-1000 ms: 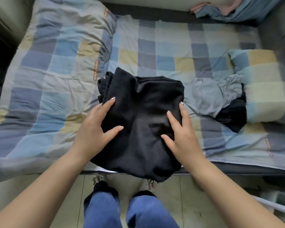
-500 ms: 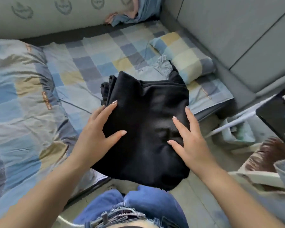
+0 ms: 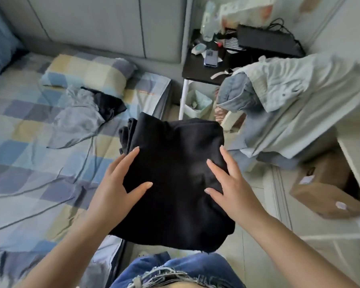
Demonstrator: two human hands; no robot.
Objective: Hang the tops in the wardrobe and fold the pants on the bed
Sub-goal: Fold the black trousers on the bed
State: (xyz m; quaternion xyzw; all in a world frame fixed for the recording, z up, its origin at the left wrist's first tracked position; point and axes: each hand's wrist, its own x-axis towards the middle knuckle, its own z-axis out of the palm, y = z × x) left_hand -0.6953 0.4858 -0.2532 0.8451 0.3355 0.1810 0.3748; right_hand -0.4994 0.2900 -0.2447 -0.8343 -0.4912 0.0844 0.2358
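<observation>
Between the two hands, in front of the person's waist, a folded stack of black pants is carried flat, past the edge of the bed and partly over the floor. The left hand lies along the stack's left side with straight fingers and the thumb spread across the top; the right hand mirrors it on the right side, fingers straight and flat on the cloth. Neither hand curls round the fabric from above; what the fingers do beneath cannot be seen. Holding it from both sides like this probably keeps the folds from sliding apart, since the layered edges at the far left corner are loose and would splay if gripped from one end only.

The stack sits directly under and between both palms, its near edge sagging a little toward the blue jeans the person wears. On the bed, well apart from the hands, a grey garment lies crumpled with a dark piece overlapping it, just below the checked pillow. To the right, pale clothing is draped in a heap beside a cluttered dark table
</observation>
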